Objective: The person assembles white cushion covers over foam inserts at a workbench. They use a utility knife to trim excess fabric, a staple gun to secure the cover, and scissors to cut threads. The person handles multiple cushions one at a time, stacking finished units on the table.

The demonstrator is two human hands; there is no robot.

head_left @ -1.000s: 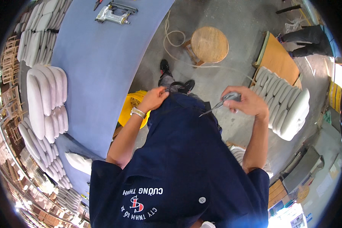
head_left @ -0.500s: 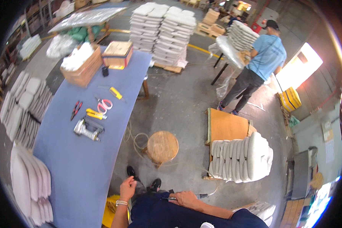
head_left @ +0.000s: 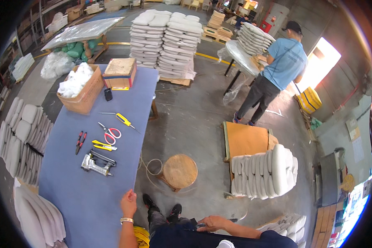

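My left hand point(head_left: 128, 202), with a band on the wrist, hangs beside the table's near edge, fingers curled in and nothing showing in them. Against my dark shirt, my right hand point(head_left: 211, 223) grips a slim tool point(head_left: 201, 225); a thin hose runs off to the right of that hand. On the blue-grey table point(head_left: 82, 206) lie a silver staple gun point(head_left: 97, 164), a yellow utility knife point(head_left: 103, 145), scissors point(head_left: 113, 135) with red-and-white handles, red-handled pliers point(head_left: 80, 143) and a yellow-handled screwdriver point(head_left: 123, 120).
A carton point(head_left: 84, 100) of white stuffing and a wooden box point(head_left: 120, 74) stand at the table's far end. Right of the table is a round stool point(head_left: 180, 171). Padded cushions point(head_left: 256, 173) stand on a low platform; a co-worker in blue point(head_left: 285, 64) is beyond.
The view has shifted, so the table tools appear lower. My left hand has come closer to the table edge, while my right hand stays at my body, still gripping the slim tool.
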